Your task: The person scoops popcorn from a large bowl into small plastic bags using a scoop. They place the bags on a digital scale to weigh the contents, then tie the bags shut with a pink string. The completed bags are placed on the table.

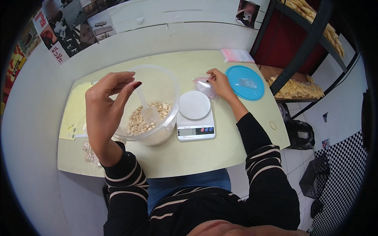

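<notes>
My left hand [107, 97] is raised over the left side of a clear plastic tub [174, 118], thumb and fingertips close together. The handle of a translucent scoop [150, 114] runs up behind my thumb tip; whether I grip it is unclear. Small, round, pale beige pieces [138, 121] lie in the tub around the scoop's bowl. My right hand [220, 83] has its fingertips at the edge of clear plastic zip bags [203, 86], behind a white digital kitchen scale [195, 116]. Nothing sits on the scale's round plate.
A blue lid [248, 93] with clear plastic on it lies right of my hand. More pink-edged bags [237, 55] are at the back. Filled bags [90, 152] and yellow paper [72, 112] lie left. A rubber band [273, 125] is near the right edge; a metal rack [298, 62] stands beyond.
</notes>
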